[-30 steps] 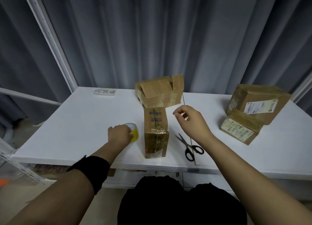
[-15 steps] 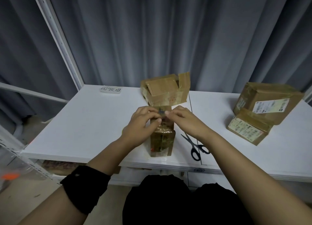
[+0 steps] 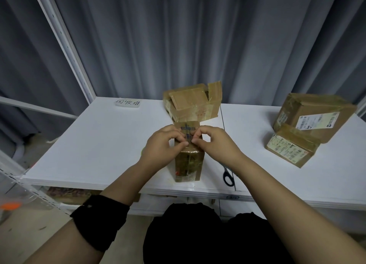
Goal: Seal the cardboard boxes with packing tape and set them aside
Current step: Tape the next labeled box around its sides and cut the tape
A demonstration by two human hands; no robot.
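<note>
A small upright cardboard box (image 3: 189,164), wrapped in glossy tape, stands near the front edge of the white table (image 3: 99,145). Both my hands are on its top face. My left hand (image 3: 162,147) curls over the box's left top edge with fingertips pinched together. My right hand (image 3: 215,145) pinches with thumb and forefinger at the same spot, fingertips almost touching the left ones. Whether a strip of clear tape lies between the fingers I cannot tell. Only a yellow-green sliver of the tape roll (image 3: 142,151) shows behind my left wrist.
Black-handled scissors (image 3: 228,176) lie right of the small box, partly under my right forearm. A box with a raised flap (image 3: 192,103) sits just behind. Two taped, labelled boxes (image 3: 315,115) (image 3: 291,147) are stacked at the right. A handwritten label (image 3: 127,102) lies back left.
My left hand left the yellow tape roll and came to the small box's top. My right hand came down to meet it there, and both now pinch at the top face.
</note>
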